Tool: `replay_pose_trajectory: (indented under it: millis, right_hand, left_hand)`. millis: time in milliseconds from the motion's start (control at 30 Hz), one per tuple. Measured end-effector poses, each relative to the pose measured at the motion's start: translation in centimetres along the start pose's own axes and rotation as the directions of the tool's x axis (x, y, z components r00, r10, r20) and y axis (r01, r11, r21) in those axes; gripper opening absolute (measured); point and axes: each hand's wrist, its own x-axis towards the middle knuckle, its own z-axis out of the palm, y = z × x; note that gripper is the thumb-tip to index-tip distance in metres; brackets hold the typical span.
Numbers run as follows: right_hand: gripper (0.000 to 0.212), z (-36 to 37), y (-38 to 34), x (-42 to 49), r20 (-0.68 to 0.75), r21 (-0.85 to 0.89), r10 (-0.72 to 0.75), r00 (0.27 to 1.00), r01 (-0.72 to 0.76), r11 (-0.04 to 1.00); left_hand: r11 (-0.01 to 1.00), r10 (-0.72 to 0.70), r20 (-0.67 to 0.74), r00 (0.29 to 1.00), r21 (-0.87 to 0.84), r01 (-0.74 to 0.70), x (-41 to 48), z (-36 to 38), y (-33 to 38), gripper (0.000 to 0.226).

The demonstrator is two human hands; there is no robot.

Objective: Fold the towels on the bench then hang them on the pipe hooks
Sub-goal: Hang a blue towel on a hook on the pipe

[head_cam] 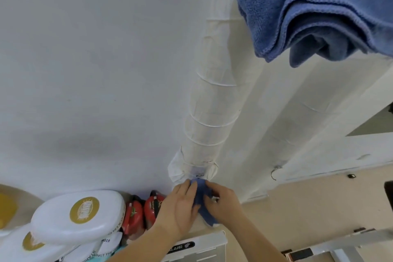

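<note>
A folded blue towel (314, 13) hangs nearest, high on the wrapped pipe (210, 112). Farther down, the left hand (180, 204) and right hand (223, 202) both grip a second blue towel (202, 198) at the hook (199, 175). Keeping its folds pinched together while seating it there should work best.

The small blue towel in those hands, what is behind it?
Above the small blue towel, the wrapped pipe ends at a dark fitting. The left hand and right hand hide whatever lies directly behind.
</note>
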Motion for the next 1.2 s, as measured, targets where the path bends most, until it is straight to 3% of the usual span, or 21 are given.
replay_pose_trajectory:
  millis: [67, 167, 300, 433, 533, 700, 900, 967, 1067, 1200]
  right_hand:
    - [0.033, 0.1, 0.1, -0.4, 0.08, 0.02, -0.007, 0.997, 0.005, 1.0]
    - [0.045, 0.1, 0.6, -0.1, 0.094, -0.16, 0.004, 0.996, 0.011, 0.987]
    - [0.026, 1.0, 0.4, 0.7, 0.088, -0.279, -0.01, 0.996, 0.035, 0.96]
    - [0.026, 1.4, 0.9, 1.1, 0.032, -0.171, 0.032, 0.999, -0.026, 0.985]
    - [0.026, 1.6, 1.2, 1.4, 0.051, -0.116, 0.058, 0.997, -0.052, 0.992]
    - [0.034, 2.0, 0.8, 1.6, 0.126, -0.089, 0.104, 0.987, -0.093, 0.992]
    - [0.031, 2.6, 1.0, 1.2, 0.073, -0.025, 0.126, 0.989, -0.125, 0.992]
    - [0.035, 2.2, 0.6, 1.0, 0.099, -0.088, 0.13, 0.987, -0.122, 0.989]
    - [0.045, 1.4, 0.3, 0.7, 0.121, -0.101, 0.109, 0.987, -0.097, 0.99]
    - [0.058, 0.6, 0.0, 0.5, 0.024, -0.088, 0.046, 0.999, -0.044, 0.995]
  left_hand:
    - [0.999, -0.031, 0.017, 0.999, -0.039, 0.032, 0.0, -0.1, 0.3, 0.061]
    - [0.996, -0.062, 0.013, 0.998, -0.058, 0.063, 0.3, 0.0, 0.9, 0.065]
    - [1.0, -0.013, -0.005, 1.0, -0.027, 0.012, 0.8, 1.0, 0.0, 0.063]
    - [0.995, -0.07, 0.03, 0.997, -0.066, 0.072, 1.2, 1.9, -0.1, 0.066]
    - [0.986, -0.13, -0.021, 0.991, -0.111, 0.127, 1.3, 2.1, 0.4, 0.063]
    - [0.938, -0.244, -0.072, 0.967, -0.271, 0.216, 1.4, 2.2, 1.2, 0.04]
    - [0.972, -0.2, -0.033, 0.979, -0.133, 0.194, 1.9, 2.5, 1.0, 0.02]
    - [0.976, -0.186, -0.021, 0.982, -0.117, 0.182, 1.8, 2.3, 1.0, 0.021]
    - [0.98, -0.161, 0.001, 0.987, -0.121, 0.16, 2.3, 1.0, 1.3, 0.039]
    - [0.978, -0.166, -0.055, 0.985, -0.135, 0.157, 1.7, -0.9, 1.3, 0.046]
